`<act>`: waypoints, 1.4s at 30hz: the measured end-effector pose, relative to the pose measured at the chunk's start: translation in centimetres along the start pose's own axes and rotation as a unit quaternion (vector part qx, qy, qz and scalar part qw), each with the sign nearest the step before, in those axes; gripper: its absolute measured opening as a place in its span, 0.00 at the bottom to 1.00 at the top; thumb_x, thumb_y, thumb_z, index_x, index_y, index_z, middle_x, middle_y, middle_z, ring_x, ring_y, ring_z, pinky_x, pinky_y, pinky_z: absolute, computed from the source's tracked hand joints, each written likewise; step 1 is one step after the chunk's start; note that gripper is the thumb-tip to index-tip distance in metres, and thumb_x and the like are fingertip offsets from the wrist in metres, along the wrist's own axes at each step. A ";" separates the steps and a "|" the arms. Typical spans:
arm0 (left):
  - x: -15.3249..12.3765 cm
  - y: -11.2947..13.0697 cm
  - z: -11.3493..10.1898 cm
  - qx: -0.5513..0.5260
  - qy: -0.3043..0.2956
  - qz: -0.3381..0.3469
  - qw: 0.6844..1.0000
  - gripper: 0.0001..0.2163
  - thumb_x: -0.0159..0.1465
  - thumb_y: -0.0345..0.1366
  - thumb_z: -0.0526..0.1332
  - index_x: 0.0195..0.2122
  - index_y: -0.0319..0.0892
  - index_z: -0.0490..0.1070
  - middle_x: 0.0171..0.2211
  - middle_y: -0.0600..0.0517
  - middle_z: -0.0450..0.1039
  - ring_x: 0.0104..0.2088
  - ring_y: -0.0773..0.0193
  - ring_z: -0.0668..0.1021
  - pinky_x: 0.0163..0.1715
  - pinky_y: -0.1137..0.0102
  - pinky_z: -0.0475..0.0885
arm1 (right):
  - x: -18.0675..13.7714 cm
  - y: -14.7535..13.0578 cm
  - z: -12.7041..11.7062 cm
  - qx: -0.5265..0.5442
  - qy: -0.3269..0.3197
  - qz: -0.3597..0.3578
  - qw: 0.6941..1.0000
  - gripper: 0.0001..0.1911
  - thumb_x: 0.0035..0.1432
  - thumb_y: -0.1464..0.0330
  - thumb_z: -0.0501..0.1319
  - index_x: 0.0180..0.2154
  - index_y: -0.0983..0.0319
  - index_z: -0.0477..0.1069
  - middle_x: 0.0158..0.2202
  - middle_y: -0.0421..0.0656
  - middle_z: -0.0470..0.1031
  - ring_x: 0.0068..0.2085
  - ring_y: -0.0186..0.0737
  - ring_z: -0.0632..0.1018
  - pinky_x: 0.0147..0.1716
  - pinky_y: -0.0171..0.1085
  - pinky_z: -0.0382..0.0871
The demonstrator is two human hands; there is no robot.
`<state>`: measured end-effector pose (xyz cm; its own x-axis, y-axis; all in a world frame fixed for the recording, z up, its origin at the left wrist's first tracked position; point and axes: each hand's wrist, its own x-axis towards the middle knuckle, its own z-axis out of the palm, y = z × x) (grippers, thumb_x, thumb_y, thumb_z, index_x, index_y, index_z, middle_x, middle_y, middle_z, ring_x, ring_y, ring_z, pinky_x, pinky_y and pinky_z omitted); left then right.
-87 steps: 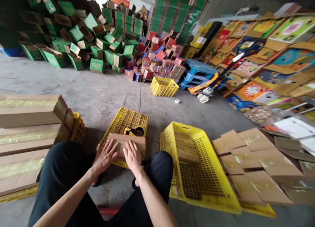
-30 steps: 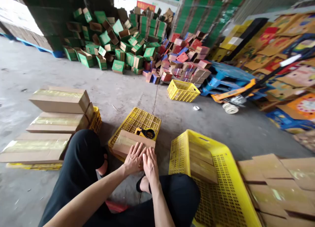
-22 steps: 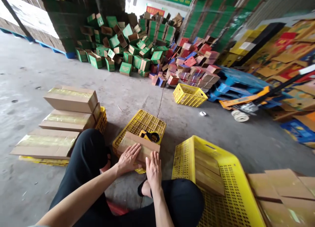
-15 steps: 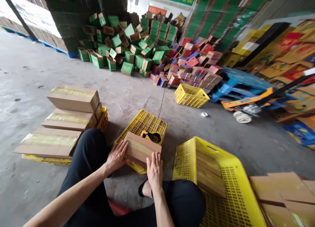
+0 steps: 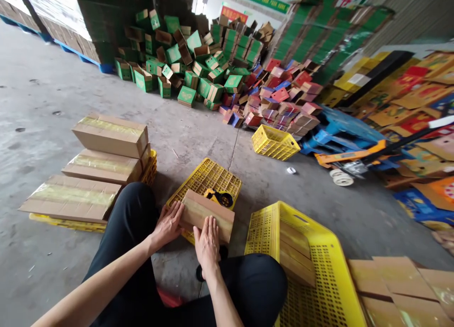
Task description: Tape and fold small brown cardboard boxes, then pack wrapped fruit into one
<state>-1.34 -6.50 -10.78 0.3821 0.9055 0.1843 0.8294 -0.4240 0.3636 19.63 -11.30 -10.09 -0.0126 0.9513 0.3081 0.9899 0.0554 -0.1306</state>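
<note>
A long brown cardboard box [image 5: 213, 214] with clear tape on top lies on an upturned yellow crate [image 5: 207, 178] in front of my knees. My left hand [image 5: 168, 224] clasps the box's left end, fingers curled round it. My right hand [image 5: 206, 239] presses flat against its near side, fingers together. A yellow-and-black tape dispenser [image 5: 219, 197] rests on the crate just behind the box.
Three taped brown boxes [image 5: 106, 157] are stacked on a yellow crate at my left. A yellow basket [image 5: 312, 256] with flat cardboard stands at my right, beside folded cartons [image 5: 400, 284]. Further off: a small yellow basket [image 5: 275, 141], a tape roll [image 5: 291, 170], a pallet jack [image 5: 351, 157], heaps of green and red boxes.
Both hands slid from the box's top to its left end and near side, and the box tilted up slightly. The view swung left.
</note>
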 end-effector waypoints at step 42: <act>-1.6 0.1 1.0 0.002 0.079 0.009 0.997 0.39 0.71 0.33 0.51 0.79 0.42 0.32 0.73 0.36 0.59 0.72 0.44 0.65 0.71 0.41 0.53 | 1.5 7.6 -2.8 -0.017 -0.024 -0.010 1.000 0.28 0.77 0.64 0.46 0.69 0.70 0.66 0.69 0.57 0.68 0.71 0.54 0.68 0.67 0.51 0.68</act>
<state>-1.43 -8.00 -11.93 0.3278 0.8844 0.3323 0.8249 -0.4394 0.3555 27.49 -10.27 -7.95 -0.0381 0.9634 0.2652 0.9937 0.0646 -0.0918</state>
